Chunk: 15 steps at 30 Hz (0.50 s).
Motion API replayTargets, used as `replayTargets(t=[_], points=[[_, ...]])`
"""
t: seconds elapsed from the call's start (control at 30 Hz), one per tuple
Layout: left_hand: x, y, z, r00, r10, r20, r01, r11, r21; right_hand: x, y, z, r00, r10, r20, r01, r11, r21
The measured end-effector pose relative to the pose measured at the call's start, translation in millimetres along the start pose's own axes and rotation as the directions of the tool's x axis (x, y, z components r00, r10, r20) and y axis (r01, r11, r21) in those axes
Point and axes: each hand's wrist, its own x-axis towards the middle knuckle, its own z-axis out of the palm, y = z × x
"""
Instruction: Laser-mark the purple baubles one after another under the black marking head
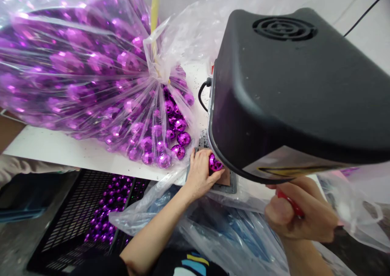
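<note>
My left hand [198, 173] is closed around a shiny purple faceted ball [215, 162]. It steadies the ball over a brown pad on the grey base plate [232, 186], at the left edge of a black-hooded bench machine [292, 85]. My right hand [307, 213] wraps round a red handle [291, 204] below the front of that hood. The hood hides whatever part of the machine stands above the ball. Just left of my left hand, several loose purple balls [183, 138] spill from the mouth of a clear plastic bag [91, 77] full of them.
A yellow tie [154, 14] gathers the bag's neck. Below the white table [39, 146] stands a black crate [61, 223] holding purple balls. Clear plastic sheeting [231, 231] drapes over my lap. Dark crumbs lie on the table near the machine, and a cable [365, 11] runs behind it.
</note>
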Motion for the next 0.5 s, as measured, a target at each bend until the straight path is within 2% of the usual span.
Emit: replayTargets(t=[0.23,0.4,0.5], points=[[-0.4,-2.5,1.2,0.999,0.019,-0.034,-0.020,1.000,-0.010,-8.5,6.1,14.6,0.996,-0.049,-0.076,0.048,0.999,-0.005],[-1.7,-3.1,1.7,1.000,0.019,-0.006,-0.019,0.999,0.042,-18.0,16.5,36.7,0.996,-0.071,-0.053,0.070,0.997,-0.023],[-2.1,-2.2,1.4,1.000,0.008,0.006,-0.008,0.997,0.080,-14.3,14.3,25.6,0.999,-0.043,-0.001,0.043,0.999,-0.015]])
